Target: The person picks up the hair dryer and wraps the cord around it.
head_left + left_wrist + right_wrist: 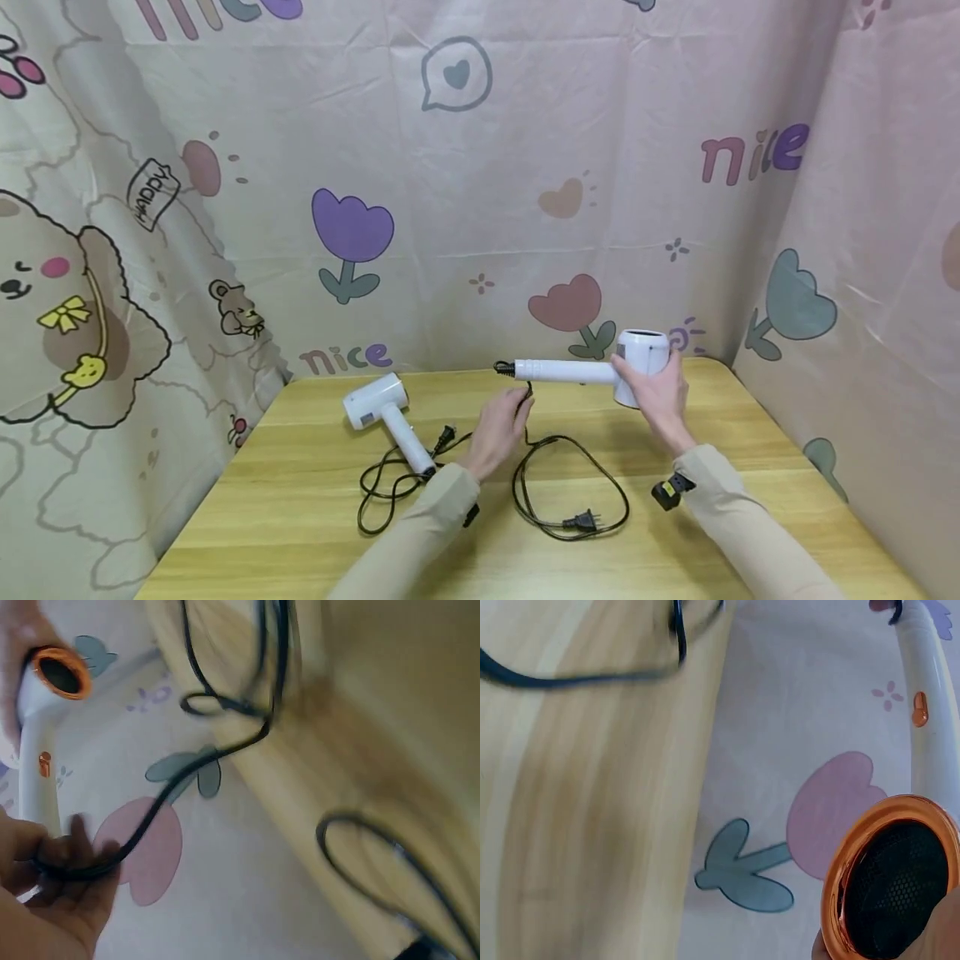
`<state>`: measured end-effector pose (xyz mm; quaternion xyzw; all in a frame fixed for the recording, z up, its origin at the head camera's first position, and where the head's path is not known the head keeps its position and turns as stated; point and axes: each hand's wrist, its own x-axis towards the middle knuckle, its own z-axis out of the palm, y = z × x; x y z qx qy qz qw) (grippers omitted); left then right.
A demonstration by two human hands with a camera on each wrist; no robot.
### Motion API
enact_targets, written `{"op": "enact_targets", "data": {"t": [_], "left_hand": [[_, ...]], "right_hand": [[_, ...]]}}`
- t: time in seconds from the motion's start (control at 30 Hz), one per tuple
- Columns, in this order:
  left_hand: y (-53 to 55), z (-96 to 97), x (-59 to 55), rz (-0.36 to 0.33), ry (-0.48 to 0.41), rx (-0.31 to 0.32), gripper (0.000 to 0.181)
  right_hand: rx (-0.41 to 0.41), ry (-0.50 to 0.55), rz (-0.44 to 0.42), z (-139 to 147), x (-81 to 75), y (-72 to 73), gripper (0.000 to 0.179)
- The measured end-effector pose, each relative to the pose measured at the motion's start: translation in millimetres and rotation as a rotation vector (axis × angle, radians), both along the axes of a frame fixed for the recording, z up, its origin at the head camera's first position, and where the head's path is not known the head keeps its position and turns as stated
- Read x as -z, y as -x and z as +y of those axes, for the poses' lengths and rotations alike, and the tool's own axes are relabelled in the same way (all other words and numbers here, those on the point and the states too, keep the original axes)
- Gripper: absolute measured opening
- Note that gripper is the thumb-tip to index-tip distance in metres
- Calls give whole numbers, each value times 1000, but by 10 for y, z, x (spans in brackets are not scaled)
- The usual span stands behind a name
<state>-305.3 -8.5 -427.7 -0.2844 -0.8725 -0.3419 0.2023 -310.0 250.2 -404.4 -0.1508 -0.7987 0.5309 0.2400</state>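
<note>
Above the yellow wood-grained table (pixel 262 500), a glossy white T-shaped hair dryer (pixel 564 372) was raised with its handle nearly level, the fingers and thumb of the right hand (pixel 660 392) clamped round its barrel. The left hand (pixel 497 429) pinched its thin black cord (pixel 184 772) near the handle's end.

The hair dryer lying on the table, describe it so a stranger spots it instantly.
On the wooden table, look toward the far left corner. The white hair dryer lies there; unlike the similar dryer in the right hand, it rests unheld.
</note>
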Motion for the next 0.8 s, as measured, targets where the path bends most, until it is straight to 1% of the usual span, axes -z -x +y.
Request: {"op": "enact_targets", "data": {"t": [0.07,0.17,0.27,0.33,0.47,0.53,0.57,0.67,0.7,0.73,0.8], "left_hand": [[52,-8,-23,108,46,-13,14],[127,-35,-35,240,41,4,10],[212,-72,-43,327,-1,62,7],[257,-95,-63,351,-34,111,7],[287,-127,-147,341,-116,220,12],[285,-136,-196,316,-165,267,15],[278,-138,-226,298,-191,280,16],[277,-133,-283,240,-245,294,16],[274,-129,-297,218,-255,293,17],[274,-126,-303,205,-253,288,17],[278,-125,-291,201,-212,270,18]], "right_hand": [[8,-36,14,25,-21,6,100],[-1,-79,6,64,-37,3,97],[-42,-84,-22,97,-41,-5,98],[-73,-84,-37,124,-40,-4,97],[-143,-97,-56,189,-28,15,95],[-190,-101,-56,219,-20,34,94],[-218,-92,-54,233,-15,44,92],[-298,-30,-57,257,1,69,84],[-313,-11,-61,262,8,75,81],[-330,17,-68,268,18,80,79],[-354,59,-90,275,42,81,76]]}}
